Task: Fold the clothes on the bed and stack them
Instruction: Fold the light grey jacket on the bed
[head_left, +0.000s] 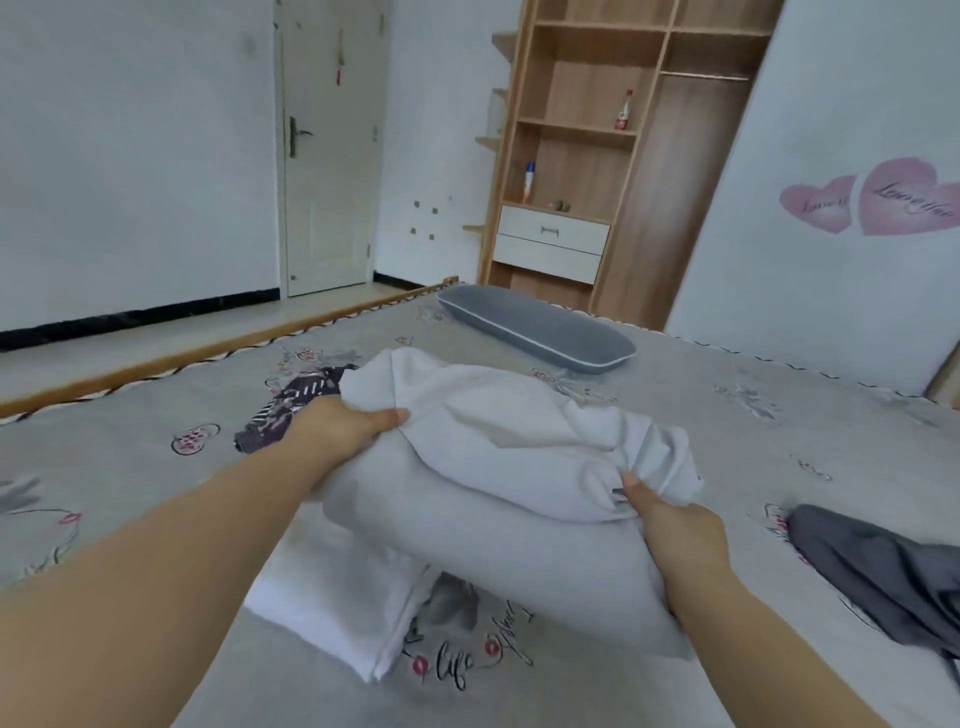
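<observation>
- Two hands are in shot, both reaching out over a wide bed with a grey sheet printed with little hearts, flowers and some script lettering.
- Room's pretty bare: white walls, a pale door at the back left, and a wooden strip running along the far edge of the bed.
- Open wooden wardrobe in the back right, with two white drawers low down and a couple of bottles on its shelves.
- Two pink heart stickers on the right-hand wall.
- A long grey pillow lies flat at the far end of the bed, well away from everything else.
- The main thing is a light grey garment, folded into a thick soft bundle with a whiter layer rumpled on top.
- It's held up in the middle of the view, just above a folded white garment that lies flat on the sheet close to the camera.
- Left hand is clamped on the bundle's left end, thumb on top.
- Right hand pinches the right end, thumb pressed into the folds.
- A dark patterned piece of clothing lies past the left hand, mostly hidden, so I can't really say what it is.
- A dark grey garment lies crumpled at the right edge, unfolded.
</observation>
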